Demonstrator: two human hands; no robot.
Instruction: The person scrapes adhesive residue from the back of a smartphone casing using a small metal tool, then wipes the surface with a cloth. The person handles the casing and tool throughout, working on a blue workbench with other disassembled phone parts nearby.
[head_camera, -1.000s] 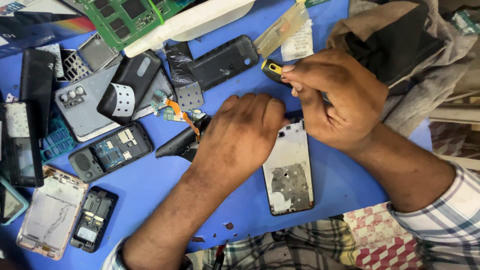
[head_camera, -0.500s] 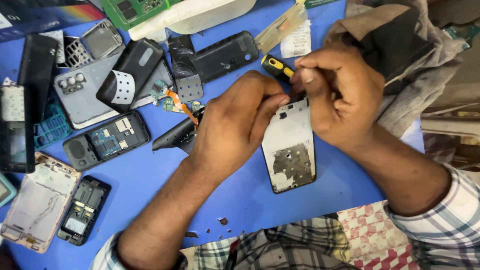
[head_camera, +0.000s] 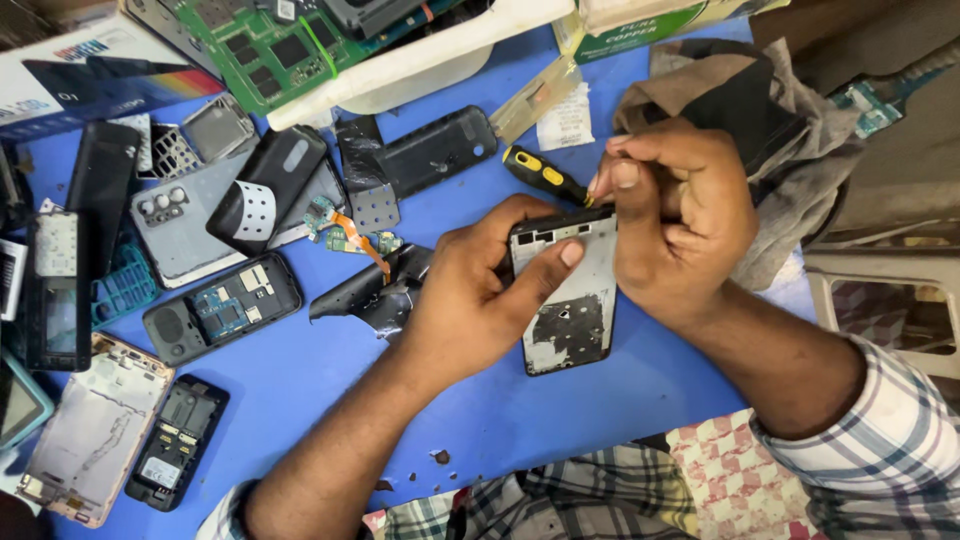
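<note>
Blue table (head_camera: 300, 400) surface, littered with dismantled phone parts, seen from above. The left hand (head_camera: 480, 300) clamps its grip on an opened phone frame (head_camera: 570, 300), thumb pressed across the frame's upper face and fingers wrapped over its top left corner. The frame lies tilted, its lower end resting on the table. Just right of that grip, the right hand (head_camera: 680, 220) closes its fingers around a screwdriver (head_camera: 545, 175) with a black and yellow handle; the tip seems to meet the frame's top edge, though the fingers hide the contact. Left of the left hand lie a torn black piece (head_camera: 370, 290), a small circuit part with an orange ribbon cable (head_camera: 345, 235), and several dark phone shells (head_camera: 225, 305). Above the hands sits a green circuit board (head_camera: 270, 45). Behind the right hand is a crumpled brown cloth (head_camera: 790, 130).
</note>
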